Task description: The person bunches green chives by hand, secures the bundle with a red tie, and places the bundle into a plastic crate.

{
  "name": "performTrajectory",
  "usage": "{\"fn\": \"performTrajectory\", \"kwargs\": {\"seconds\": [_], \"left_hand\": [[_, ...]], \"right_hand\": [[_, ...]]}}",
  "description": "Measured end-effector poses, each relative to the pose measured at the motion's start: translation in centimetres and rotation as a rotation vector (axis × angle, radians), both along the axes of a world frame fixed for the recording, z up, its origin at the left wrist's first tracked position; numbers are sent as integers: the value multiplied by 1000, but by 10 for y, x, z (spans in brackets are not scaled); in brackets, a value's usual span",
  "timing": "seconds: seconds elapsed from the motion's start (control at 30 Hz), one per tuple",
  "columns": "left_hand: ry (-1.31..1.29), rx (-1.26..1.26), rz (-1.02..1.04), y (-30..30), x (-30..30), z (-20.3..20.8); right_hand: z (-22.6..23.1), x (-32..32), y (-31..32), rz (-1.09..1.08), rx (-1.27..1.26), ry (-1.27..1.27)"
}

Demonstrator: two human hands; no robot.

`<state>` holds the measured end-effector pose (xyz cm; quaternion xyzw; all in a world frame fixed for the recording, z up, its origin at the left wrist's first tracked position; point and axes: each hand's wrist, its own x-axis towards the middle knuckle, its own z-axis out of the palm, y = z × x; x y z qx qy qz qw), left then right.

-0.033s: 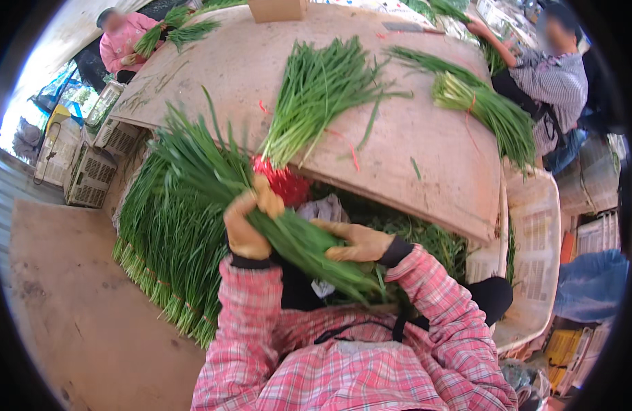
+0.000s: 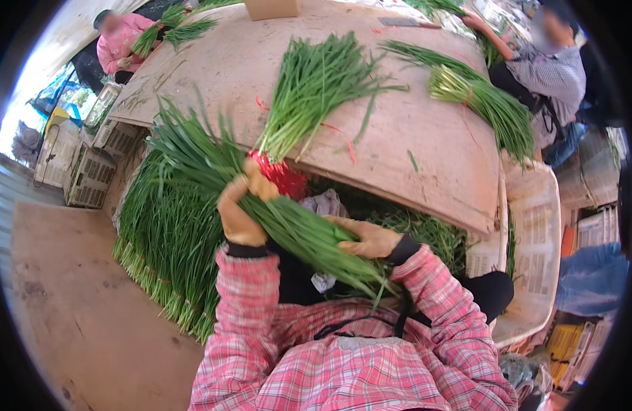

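A loose bunch of garlic chives (image 2: 295, 222) slants across my lap, leaf tips toward the upper left. Gloved in yellowish-tan, my left hand (image 2: 239, 214) wraps round its middle. My right hand (image 2: 369, 240), gloved alike, grips the lower part near the other end. Just beyond, a heap of garlic chives (image 2: 316, 89) lies on the wooden board, its pale stems over a bundle of red ties (image 2: 282, 175) at the board's edge. Many tied bunches of chives (image 2: 172, 226) stand packed together to my left.
A white plastic crate (image 2: 533, 233) stands to my right. On the wooden board (image 2: 227, 68) lie a tied bunch (image 2: 491, 113), a knife (image 2: 405, 22) and a cardboard box (image 2: 273, 8). Two co-workers (image 2: 120, 44) (image 2: 545, 75) handle greens at the far left and far right.
The bunch in my hands has shifted slightly, its leaf tips swinging a little left. My left hand has moved slightly left and my right hand slightly right.
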<state>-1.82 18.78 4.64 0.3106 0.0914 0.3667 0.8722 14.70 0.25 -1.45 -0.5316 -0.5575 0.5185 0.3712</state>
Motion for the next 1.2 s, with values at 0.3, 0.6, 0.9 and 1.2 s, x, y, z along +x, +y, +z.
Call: {"fn": "performTrajectory", "kwargs": {"seconds": [0.3, 0.6, 0.9, 1.2], "left_hand": [[-240, -29, -103, 23, 19, 20], [-129, 72, -109, -1, 50, 36], [136, 109, 41, 6, 93, 57], [212, 25, 74, 5, 123, 56]], "right_hand": [[-40, 20, -185, -852, 285, -587], [46, 35, -186, -742, 405, -487], [22, -4, -204, -930, 274, -810], [21, 49, -282, -1173, -170, -1077]]}}
